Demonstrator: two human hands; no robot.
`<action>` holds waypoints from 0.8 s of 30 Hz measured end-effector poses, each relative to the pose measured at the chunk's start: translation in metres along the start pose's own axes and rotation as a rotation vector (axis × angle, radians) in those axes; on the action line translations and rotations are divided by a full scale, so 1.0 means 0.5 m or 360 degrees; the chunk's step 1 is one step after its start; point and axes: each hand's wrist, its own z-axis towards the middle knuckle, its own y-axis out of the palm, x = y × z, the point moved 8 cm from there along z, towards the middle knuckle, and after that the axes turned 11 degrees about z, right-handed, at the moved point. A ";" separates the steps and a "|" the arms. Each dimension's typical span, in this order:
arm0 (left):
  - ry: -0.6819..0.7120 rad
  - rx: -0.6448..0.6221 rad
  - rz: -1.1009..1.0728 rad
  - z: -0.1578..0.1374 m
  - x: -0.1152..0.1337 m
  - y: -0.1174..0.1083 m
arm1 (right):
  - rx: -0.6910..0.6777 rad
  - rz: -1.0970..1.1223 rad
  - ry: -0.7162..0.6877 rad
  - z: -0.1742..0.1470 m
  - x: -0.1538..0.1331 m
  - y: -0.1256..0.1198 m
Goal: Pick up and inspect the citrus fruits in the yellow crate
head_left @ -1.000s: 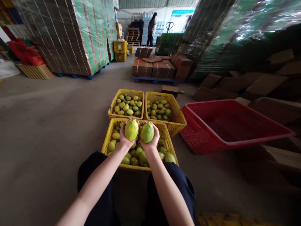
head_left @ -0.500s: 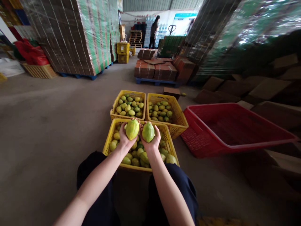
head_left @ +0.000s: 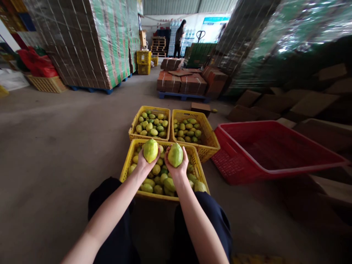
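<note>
My left hand (head_left: pixel 143 165) cups a yellow-green lemon (head_left: pixel 151 150) from below, its pointed tip facing me. In my right hand (head_left: pixel 177 171), palm up with the fingers curled around it, rests a greener lemon (head_left: pixel 175 155). Both hands are apart, over a yellow plastic crate (head_left: pixel 158 197) filled with yellow and green lemons (head_left: pixel 158 189). Two more yellow crates with lemons stand just behind, one at left (head_left: pixel 148 137) and one at right (head_left: pixel 211 139).
At right a large red basket (head_left: pixel 236 161) stands tilted near loose cardboard (head_left: pixel 310 101). Ahead, bundled flat cartons (head_left: pixel 181 83) lie on a blue pallet (head_left: pixel 181 96). Tall wrapped stacks (head_left: pixel 82 47) flank the aisle. A person (head_left: pixel 179 38) stands at the back near a pallet jack handle (head_left: pixel 200 35).
My left hand has moved slightly left with its lemon, widening the gap between my hands. The right hand's lemon has shifted slightly right. The crates have stayed put.
</note>
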 end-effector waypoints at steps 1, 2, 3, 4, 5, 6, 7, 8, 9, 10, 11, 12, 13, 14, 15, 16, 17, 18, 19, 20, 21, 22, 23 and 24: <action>-0.0011 0.0014 -0.0008 -0.003 0.000 -0.001 | 0.0010 -0.0013 0.0009 0.002 0.000 -0.001; -0.0013 0.0009 -0.0016 -0.006 0.002 0.000 | 0.0019 -0.0035 0.0012 0.004 -0.001 -0.002; -0.0003 -0.0003 -0.0020 -0.008 0.004 0.002 | 0.0036 -0.0056 0.0002 0.005 -0.002 -0.003; 0.0028 -0.0005 -0.0022 -0.010 0.009 0.003 | 0.0062 -0.0068 -0.0018 0.006 -0.004 -0.004; 0.0071 0.0000 -0.0019 -0.012 0.015 0.004 | 0.0096 -0.0072 -0.0045 0.004 -0.006 -0.005; 0.0112 0.0010 -0.0011 -0.014 0.021 0.004 | 0.0134 -0.0070 -0.0074 0.002 -0.008 -0.007; 0.0141 0.0015 0.0004 -0.015 0.025 0.005 | 0.0166 -0.0073 -0.0092 -0.001 -0.009 -0.007; 0.0147 0.0014 0.0019 -0.015 0.028 0.006 | 0.0190 -0.0090 -0.0092 -0.005 -0.008 -0.007; 0.0130 0.0006 0.0028 -0.016 0.028 0.008 | 0.0201 -0.0118 -0.0073 -0.008 -0.006 -0.007; 0.0090 -0.0011 0.0030 -0.016 0.025 0.009 | 0.0196 -0.0145 -0.0044 -0.010 -0.003 -0.006; 0.0037 -0.0033 0.0020 -0.017 0.021 0.011 | 0.0180 -0.0159 -0.0012 -0.012 0.000 -0.005; -0.0012 -0.0056 -0.0003 -0.019 0.016 0.012 | 0.0158 -0.0154 0.0016 -0.013 0.003 -0.005; -0.0057 -0.0089 -0.0028 -0.021 0.012 0.013 | 0.0136 -0.0129 0.0033 -0.013 0.004 -0.004; -0.0093 -0.0127 -0.0050 -0.023 0.009 0.016 | 0.0115 -0.0094 0.0038 -0.012 0.003 -0.005; -0.0119 -0.0170 -0.0066 -0.026 0.007 0.019 | 0.0101 -0.0066 0.0040 -0.010 0.002 -0.005; -0.0139 -0.0209 -0.0073 -0.029 0.006 0.022 | 0.0097 -0.0056 0.0047 -0.009 0.001 -0.006; -0.0153 -0.0244 -0.0073 -0.033 0.006 0.025 | 0.0095 -0.0063 0.0057 -0.007 0.000 -0.007; -0.0166 -0.0271 -0.0066 -0.036 0.006 0.028 | 0.0087 -0.0082 0.0073 -0.006 0.000 -0.006; -0.0174 -0.0292 -0.0055 -0.038 0.007 0.031 | 0.0071 -0.0110 0.0098 -0.006 0.001 -0.004; -0.0175 -0.0309 -0.0037 -0.041 0.010 0.033 | 0.0050 -0.0140 0.0125 -0.007 0.002 -0.001; -0.0166 -0.0324 -0.0009 -0.042 0.013 0.036 | 0.0029 -0.0170 0.0147 -0.008 0.004 0.002; -0.0148 -0.0337 0.0034 -0.043 0.017 0.038 | 0.0007 -0.0200 0.0155 -0.009 0.005 0.005; -0.0118 -0.0344 0.0090 -0.042 0.022 0.039 | -0.0017 -0.0232 0.0148 -0.011 0.005 0.007; -0.0083 -0.0344 0.0157 -0.040 0.027 0.039 | -0.0046 -0.0270 0.0125 -0.012 0.003 0.011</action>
